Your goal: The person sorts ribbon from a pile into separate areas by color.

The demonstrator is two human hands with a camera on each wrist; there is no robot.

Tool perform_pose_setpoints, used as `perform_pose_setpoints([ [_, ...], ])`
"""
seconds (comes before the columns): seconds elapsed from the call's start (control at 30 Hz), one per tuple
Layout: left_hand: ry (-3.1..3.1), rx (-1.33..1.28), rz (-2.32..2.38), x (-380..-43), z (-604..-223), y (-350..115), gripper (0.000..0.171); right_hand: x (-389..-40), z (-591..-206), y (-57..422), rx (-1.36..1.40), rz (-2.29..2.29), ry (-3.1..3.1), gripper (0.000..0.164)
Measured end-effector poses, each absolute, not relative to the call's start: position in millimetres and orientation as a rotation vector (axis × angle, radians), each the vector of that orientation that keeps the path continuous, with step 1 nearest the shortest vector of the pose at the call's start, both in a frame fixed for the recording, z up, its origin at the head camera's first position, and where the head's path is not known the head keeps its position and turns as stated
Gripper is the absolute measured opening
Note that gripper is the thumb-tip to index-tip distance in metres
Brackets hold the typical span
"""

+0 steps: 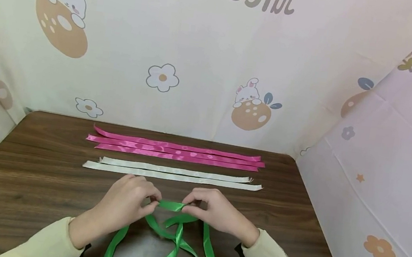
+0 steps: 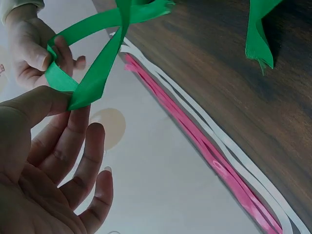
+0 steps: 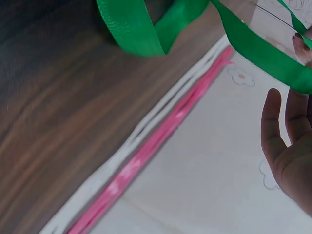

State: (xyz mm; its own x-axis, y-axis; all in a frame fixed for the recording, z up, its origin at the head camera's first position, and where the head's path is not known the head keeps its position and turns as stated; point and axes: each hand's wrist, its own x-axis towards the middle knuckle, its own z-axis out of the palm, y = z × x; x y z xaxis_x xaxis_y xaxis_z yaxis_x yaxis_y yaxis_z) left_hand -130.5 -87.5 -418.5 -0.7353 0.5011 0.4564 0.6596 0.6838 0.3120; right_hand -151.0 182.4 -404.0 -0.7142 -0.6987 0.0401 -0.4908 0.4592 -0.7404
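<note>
A shiny green ribbon [image 1: 172,206] is stretched in a short span between both hands, above the front of the table. My left hand [image 1: 129,199] pinches it between thumb and forefinger; in the left wrist view the ribbon [image 2: 95,78] folds at that pinch while the other fingers spread loosely. My right hand [image 1: 214,208] pinches the span's other end. Green lengths hang and curl below both hands, one frayed end lying at the right. In the right wrist view, the right hand [image 3: 295,151] is partly cut off by the frame edge.
Beyond the hands, two white ribbons [image 1: 171,176] lie side by side across the brown wooden table [image 1: 44,180]. Farther back are three pink ribbons [image 1: 179,152] in parallel. A printed curtain [image 1: 201,49] with rabbits and flowers hangs along the back and right.
</note>
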Motion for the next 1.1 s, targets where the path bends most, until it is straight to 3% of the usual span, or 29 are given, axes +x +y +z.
perform_pose_setpoints([
  [0.47, -2.530, -0.823, -0.646, -130, -413, -103, 0.022, -152, -382, 215, -0.978, -1.149, 2.636, 0.006],
  [1.1, -2.411, -0.810, -0.757, -135, -406, -126, 0.029, -150, -355, 262, -0.895, -1.139, 2.867, 0.013],
])
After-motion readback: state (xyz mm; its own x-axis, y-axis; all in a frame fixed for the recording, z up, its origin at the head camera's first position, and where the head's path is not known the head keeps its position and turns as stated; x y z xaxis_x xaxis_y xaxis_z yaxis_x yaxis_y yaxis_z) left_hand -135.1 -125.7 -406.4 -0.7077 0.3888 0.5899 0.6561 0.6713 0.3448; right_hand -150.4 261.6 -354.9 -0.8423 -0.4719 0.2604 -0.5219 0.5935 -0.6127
